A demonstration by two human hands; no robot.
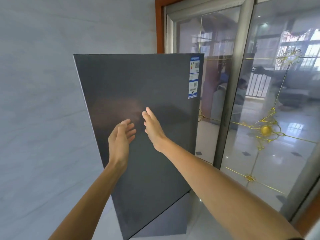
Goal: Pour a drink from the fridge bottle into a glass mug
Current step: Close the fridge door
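Fridge (138,84) dead centre of frame, dark grey door shut, blue-white label sticker (194,77) at its upper right corner. Both hands up in front of door, mid-frame: left hand (121,135) palm turned right, fingers loosely spread, holding nothing; right hand (153,129) just beside it, fingers straight, pointing at door, also holding nothing. Can't tell if fingertips touch door tbh. Right side of frame: sliding glass door (259,101) with gold trim. Left side: pale grey wall (34,84).
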